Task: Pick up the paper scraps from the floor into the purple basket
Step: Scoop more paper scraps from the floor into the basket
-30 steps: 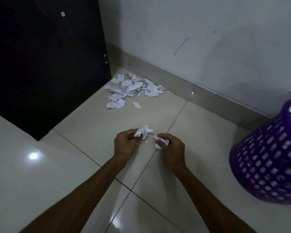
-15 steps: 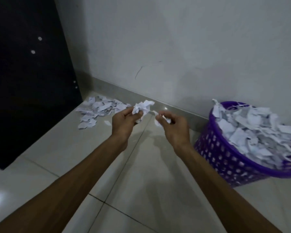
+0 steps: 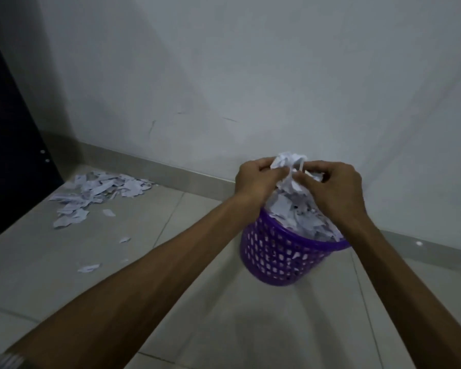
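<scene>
Hands meet directly above the round purple plastic basket with a perforated wall (image 3: 274, 258), which stands on the pale glossy tiled floor (image 3: 224, 328) close to the grey skirting board (image 3: 176, 170) and the white wall (image 3: 250, 75). In this single head view, the left hand (image 3: 253, 181) has its fingers curled round a crumpled white wad of paper scraps (image 3: 288, 162), pinching it from the left side. The right hand (image 3: 336, 186) has its fingers bent inward and pinches the same wad from the right, with a small white piece showing under its fingertips. The wad sits just over the heap of white torn paper (image 3: 293, 211) that already fills the basket to above its rim. Both bare forearms reach in from the lower edge of the view.

Off to the left, well apart from the basket, a loose pile of white paper scraps (image 3: 99, 191) lies on the floor in the corner beside a dark panel (image 3: 14, 155). A few single white scraps (image 3: 89, 268) lie scattered on the tiles between that pile and the left forearm.
</scene>
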